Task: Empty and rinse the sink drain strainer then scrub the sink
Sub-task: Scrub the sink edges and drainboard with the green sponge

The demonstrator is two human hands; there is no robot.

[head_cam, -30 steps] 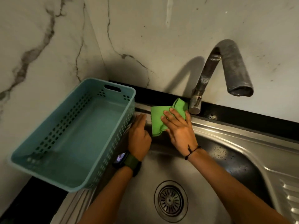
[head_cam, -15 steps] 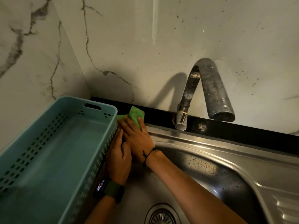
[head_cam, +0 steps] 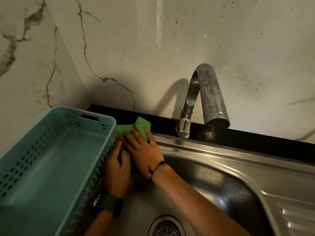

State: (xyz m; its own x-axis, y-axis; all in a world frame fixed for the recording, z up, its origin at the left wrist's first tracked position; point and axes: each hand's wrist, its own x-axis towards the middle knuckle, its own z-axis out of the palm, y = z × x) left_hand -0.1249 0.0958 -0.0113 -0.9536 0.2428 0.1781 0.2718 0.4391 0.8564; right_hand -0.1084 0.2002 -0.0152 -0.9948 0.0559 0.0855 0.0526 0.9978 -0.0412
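Observation:
A green scrub pad [head_cam: 141, 127] lies on the back left corner of the steel sink [head_cam: 221, 160], one end folded up against the black ledge. My right hand [head_cam: 143, 154] presses flat on the pad with straight fingers. My left hand [head_cam: 115, 169], with a green watch on its wrist, rests beside it against the sink's left rim, fingers loosely bent, its tips touching the pad's lower edge. The round drain strainer [head_cam: 167, 227] sits in the basin floor at the bottom edge of the view, partly cut off.
A teal perforated plastic basket [head_cam: 42, 167] stands directly left of the sink, touching my left hand's side. A curved metal tap [head_cam: 202, 99] rises from the black ledge behind the basin. Marble walls close the corner. A ribbed drainboard [head_cam: 296, 217] lies at right.
Both hands and the pad slid left along the back rim, from beside the tap base into the corner by the basket. The camera tilted up, so the strainer dropped to the frame's bottom.

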